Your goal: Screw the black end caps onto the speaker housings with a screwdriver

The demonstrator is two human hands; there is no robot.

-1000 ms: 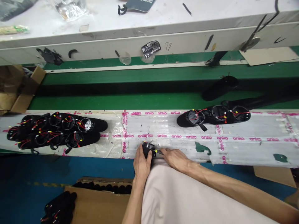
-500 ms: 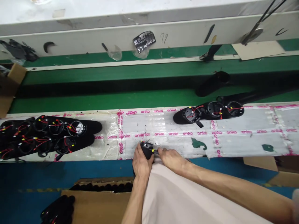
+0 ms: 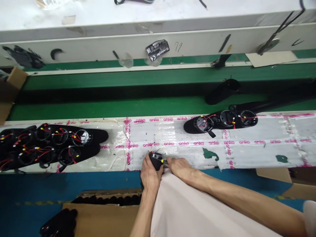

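Note:
At the near edge of the table, my left hand (image 3: 149,174) is wrapped round a black cylindrical speaker housing (image 3: 156,163), its open end turned up. Small red and yellow connectors show at its rim. My right hand (image 3: 179,167) is closed beside the right of that rim, fingers pinched on a thin greyish piece (image 3: 166,161) that reaches the housing; its kind I cannot make out. Further back to the right stand several similar black housings (image 3: 228,118) with red wires in their open tops. A larger group of them (image 3: 60,135) fills the left.
A white table strip (image 3: 170,131) with pink-printed tape runs across. Behind it lies a green belt (image 3: 111,105) bearing a black cylinder (image 3: 223,91). Below left, a cardboard box (image 3: 106,219) holds rows of black cylinders. A white ledge (image 3: 98,49) with a black label (image 3: 157,50) spans the back.
The view has tilted slightly, so the back ledge sits lower in the picture. Both hands keep nearly the same place and hold on the housing.

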